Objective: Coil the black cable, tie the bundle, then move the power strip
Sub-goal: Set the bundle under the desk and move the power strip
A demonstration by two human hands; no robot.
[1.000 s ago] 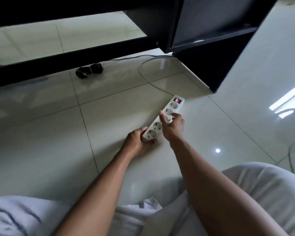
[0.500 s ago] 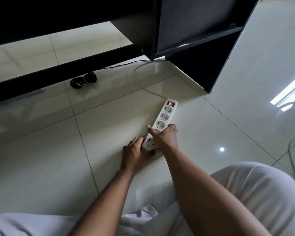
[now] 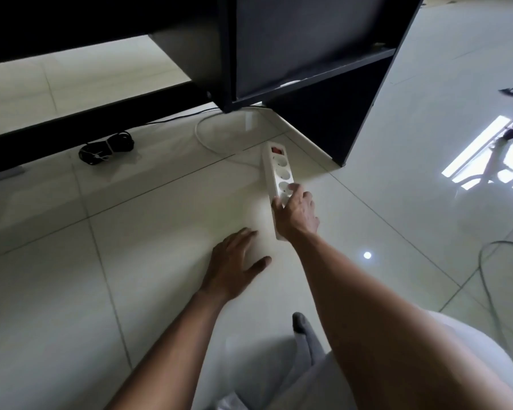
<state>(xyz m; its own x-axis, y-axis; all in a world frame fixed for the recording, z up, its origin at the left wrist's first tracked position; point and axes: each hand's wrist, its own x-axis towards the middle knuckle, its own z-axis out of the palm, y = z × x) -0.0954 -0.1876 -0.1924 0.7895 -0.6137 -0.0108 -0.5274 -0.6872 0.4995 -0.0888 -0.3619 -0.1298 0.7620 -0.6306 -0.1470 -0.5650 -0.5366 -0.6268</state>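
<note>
Cable work looks finished: the black cable [image 3: 105, 147] lies coiled and apparently tied on the floor [image 3: 131, 232] beside the dark cabinet [image 3: 308, 54], well apart from both hands. That leaves the power strip [image 3: 279, 173], its white cord [image 3: 197, 134] looping back toward the cabinet. The right hand [image 3: 296, 214] clamps the strip's near end, thumb on one edge and fingers over the sockets, likely to shift it. The left hand [image 3: 234, 267] is spread open just beside it, holding nothing.

Black desk [image 3: 308, 39] on glossy pale tiled floor [image 3: 131, 247].
</note>
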